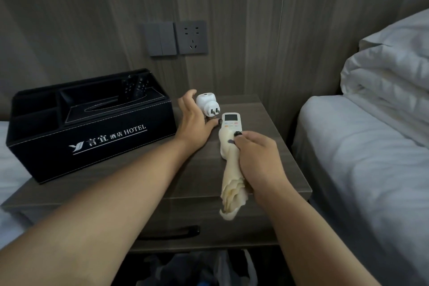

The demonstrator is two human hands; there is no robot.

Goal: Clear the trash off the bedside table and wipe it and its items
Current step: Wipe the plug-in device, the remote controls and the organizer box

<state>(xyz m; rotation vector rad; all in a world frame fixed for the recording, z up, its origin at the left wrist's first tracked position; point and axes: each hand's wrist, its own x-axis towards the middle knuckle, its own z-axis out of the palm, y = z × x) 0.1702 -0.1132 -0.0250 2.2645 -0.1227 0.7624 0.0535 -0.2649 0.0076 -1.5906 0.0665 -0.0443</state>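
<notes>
Two forearms enter from the lower edge of the frame. Near the centre, the right hand (257, 158) grips a cream cloth (232, 183) together with the white remote (231, 122), probably so the cloth can rub it. The left hand (193, 121), fingers spread and holding nothing, reaches beside the white plug adapter (207, 103), seemingly to take it next. Both items are above the bedside table (274, 127); the black organiser box (92, 123) stands at left.

Dim, flat indoor light; soft shadows; wide-angle bending at edges; slight overall softness.
</notes>
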